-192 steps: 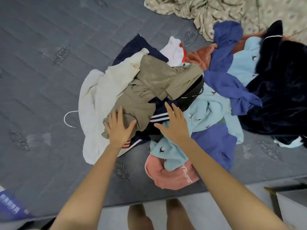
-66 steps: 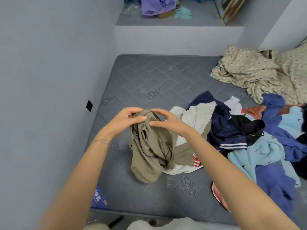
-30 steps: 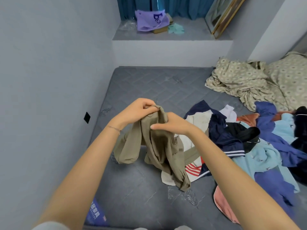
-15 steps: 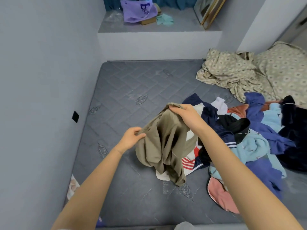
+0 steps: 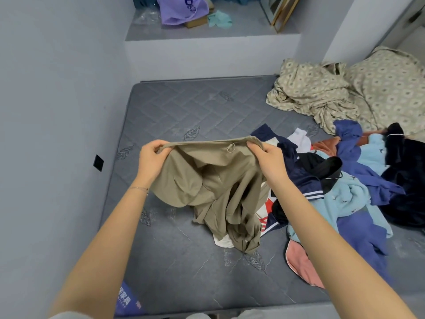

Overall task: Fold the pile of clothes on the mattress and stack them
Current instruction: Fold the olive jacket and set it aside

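An olive-khaki garment (image 5: 213, 187) hangs above the grey mattress (image 5: 184, 107), its waistband stretched flat between my hands. My left hand (image 5: 153, 157) pinches the band's left end and my right hand (image 5: 268, 161) pinches its right end. The crumpled lower part droops onto the mattress and the edge of the clothes pile (image 5: 345, 180). That pile lies to the right: navy, black, light blue, purple-blue, pink and white pieces in a heap.
A patterned beige blanket (image 5: 322, 93) is bunched at the mattress's far right. A grey wall runs along the left edge. Behind the mattress a raised ledge (image 5: 207, 42) holds a purple bag and a teal cloth. Bare mattress lies at far left and in front.
My hands moved apart along the garment's waistband and lifted it level; half a second ago the left hand was lower, holding a bunched side.
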Action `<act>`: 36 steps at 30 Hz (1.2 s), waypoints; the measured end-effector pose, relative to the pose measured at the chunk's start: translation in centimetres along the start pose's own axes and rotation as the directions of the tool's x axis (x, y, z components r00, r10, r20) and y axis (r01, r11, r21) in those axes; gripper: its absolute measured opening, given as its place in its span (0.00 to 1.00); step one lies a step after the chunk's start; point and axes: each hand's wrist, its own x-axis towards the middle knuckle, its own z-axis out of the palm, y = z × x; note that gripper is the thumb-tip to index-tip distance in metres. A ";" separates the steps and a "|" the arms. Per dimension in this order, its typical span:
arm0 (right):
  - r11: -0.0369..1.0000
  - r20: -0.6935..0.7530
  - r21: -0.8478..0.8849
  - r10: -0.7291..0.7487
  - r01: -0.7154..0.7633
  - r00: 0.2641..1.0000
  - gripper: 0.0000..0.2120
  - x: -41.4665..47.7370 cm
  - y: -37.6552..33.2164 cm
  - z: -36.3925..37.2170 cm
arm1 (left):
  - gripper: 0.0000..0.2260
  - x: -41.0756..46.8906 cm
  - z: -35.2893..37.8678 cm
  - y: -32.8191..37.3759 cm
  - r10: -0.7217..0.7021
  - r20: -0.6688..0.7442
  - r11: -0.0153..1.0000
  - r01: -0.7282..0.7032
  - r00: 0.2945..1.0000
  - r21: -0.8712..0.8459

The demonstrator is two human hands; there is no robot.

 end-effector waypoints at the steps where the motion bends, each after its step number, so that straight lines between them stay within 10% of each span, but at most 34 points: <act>1: 1.000 0.009 0.006 0.002 -0.002 1.000 0.13 -0.1 0.2 0.3 | 0.06 -0.4 0.3 -1.0 -0.049 0.033 0.999 0.049 0.998 0.013; 7: 0.991 0.199 -0.136 0.029 -0.002 0.980 0.17 -1.6 2.4 4.0 | 0.07 -6.0 3.6 -4.0 -0.394 0.247 0.918 0.395 0.885 0.047; 11: 0.968 0.421 -0.251 0.088 0.022 0.903 0.12 -4.1 5.0 8.0 | 0.29 -8.6 5.8 -1.8 -0.599 0.623 0.548 0.825 0.503 -0.139; 13: 0.943 0.541 -0.331 0.155 0.040 0.827 0.11 -5.5 6.1 9.5 | 0.32 -9.0 6.1 -2.0 -0.539 0.720 0.408 0.883 0.437 -0.231; 16: 0.900 0.668 -0.417 0.207 0.129 0.714 0.17 -6.5 7.8 10.6 | 0.31 -9.3 5.0 -2.9 -0.480 0.716 0.322 0.861 0.507 -0.393; 20: 0.910 0.760 -0.379 0.203 0.167 0.617 0.09 -6.3 8.0 10.7 | 0.17 -10.3 3.6 -4.5 -0.413 0.639 0.458 0.755 0.649 -0.470; 26: 0.975 0.311 -0.177 0.182 -0.131 0.933 0.07 -4.6 8.1 11.5 | 0.11 -9.7 1.6 -3.8 -0.538 0.280 0.452 0.553 0.795 -0.700; 36: 0.985 0.539 -0.167 0.062 0.034 0.840 0.30 -2.7 6.4 13.5 | 0.17 -9.0 -8.3 2.8 -0.270 0.404 0.763 0.450 0.874 -0.464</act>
